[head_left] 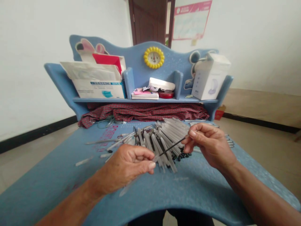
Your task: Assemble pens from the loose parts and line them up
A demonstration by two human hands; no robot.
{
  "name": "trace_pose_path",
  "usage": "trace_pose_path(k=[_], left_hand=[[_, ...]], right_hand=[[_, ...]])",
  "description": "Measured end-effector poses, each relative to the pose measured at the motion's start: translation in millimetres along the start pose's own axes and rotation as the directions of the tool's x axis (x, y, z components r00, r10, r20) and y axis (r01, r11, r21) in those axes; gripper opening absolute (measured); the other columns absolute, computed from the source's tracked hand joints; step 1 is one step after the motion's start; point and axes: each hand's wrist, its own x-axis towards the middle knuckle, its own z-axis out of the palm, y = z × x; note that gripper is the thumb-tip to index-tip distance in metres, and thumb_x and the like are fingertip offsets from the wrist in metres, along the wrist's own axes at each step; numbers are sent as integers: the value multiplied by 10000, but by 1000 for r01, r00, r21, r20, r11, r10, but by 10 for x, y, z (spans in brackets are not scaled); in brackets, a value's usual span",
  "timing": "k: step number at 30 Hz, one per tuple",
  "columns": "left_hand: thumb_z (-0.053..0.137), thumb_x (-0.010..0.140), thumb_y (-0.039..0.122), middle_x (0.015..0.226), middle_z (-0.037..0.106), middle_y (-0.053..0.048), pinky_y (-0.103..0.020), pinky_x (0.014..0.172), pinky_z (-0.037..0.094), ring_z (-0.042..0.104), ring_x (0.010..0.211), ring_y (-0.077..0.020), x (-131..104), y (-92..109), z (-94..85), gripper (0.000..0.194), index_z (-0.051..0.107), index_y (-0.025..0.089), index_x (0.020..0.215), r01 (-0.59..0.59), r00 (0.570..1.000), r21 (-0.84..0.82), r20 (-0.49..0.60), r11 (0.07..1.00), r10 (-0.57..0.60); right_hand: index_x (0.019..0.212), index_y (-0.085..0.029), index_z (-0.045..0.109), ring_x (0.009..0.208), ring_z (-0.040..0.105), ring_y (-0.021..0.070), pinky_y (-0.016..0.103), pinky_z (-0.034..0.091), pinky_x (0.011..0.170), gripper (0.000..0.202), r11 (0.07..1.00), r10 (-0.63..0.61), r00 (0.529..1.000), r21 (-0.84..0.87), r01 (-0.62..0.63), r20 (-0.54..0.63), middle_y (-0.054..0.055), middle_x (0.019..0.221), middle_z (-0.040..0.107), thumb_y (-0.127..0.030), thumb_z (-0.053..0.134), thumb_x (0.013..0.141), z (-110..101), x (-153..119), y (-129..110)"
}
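Observation:
My left hand is closed, thumb and fingers pinching a clear plastic pen barrel whose lower end slants out below the hand toward the table. My right hand pinches a thin black pen refill by its far end. The refill slopes down to the left, and its lower end meets the barrel's mouth at my left fingertips; how far inside it sits I cannot tell. Behind and beneath it lies a heap of clear pen barrels, with small black caps or plugs along its near edge.
Loose barrels, one of them a short clear piece, lie left on the blue desk. Folded checked cloth runs under the shelf. On the shelf stand a mask box, a red tin and a white carton.

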Motion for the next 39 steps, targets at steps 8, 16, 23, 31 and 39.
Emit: trace_pose_path(k=[8, 16, 23, 31, 39], left_hand=[[656, 693, 310, 574, 661, -27, -159, 312, 230, 368, 331, -37, 30, -28, 33, 188, 675, 131, 746, 27, 1000, -33, 17, 999, -27], [694, 685, 355, 647, 699, -74, -148, 304, 194, 340, 268, -4, 26, -74, -35, 246, 674, 125, 769, -25, 997, -170, -73, 985, 13], [688, 700, 351, 621, 679, -63, -148, 328, 196, 349, 283, -2, 23, -83, -56, 237, 679, 127, 779, -52, 997, -173, -60, 984, 42], [682, 689, 338, 645, 694, -74, -149, 324, 219, 360, 281, -5, 38, -85, -30, 243, 660, 111, 773, -30, 997, -152, -68, 988, 19], [670, 685, 336, 648, 689, -65, -152, 315, 214, 356, 295, -7, 7, -20, 30, 248, 637, 103, 764, -3, 999, -169, -51, 986, -6]], right_hand=[[988, -155, 591, 436, 607, 119, 234, 500, 445, 330, 980, 171, 959, -138, -142, 227, -7, 601, 672, -326, 707, 731, 70, -49, -5], [688, -179, 664, 529, 554, 106, 216, 376, 519, 127, 264, 335, 913, -953, 148, 234, -5, 579, 617, -148, 563, 759, -343, 128, -103], [849, -206, 697, 706, 640, 220, 275, 385, 591, 186, -156, 480, 858, -944, 289, 183, 77, 747, 700, -158, 540, 761, -230, 109, 12], [791, -180, 676, 674, 628, 224, 287, 385, 563, 188, -137, 463, 864, -946, 292, 200, 87, 728, 688, -126, 507, 728, -253, 103, 59], [787, -162, 552, 515, 616, 130, 239, 475, 487, 73, 878, 215, 939, -474, -64, 270, 15, 645, 665, -229, 581, 791, -116, -18, -61]])
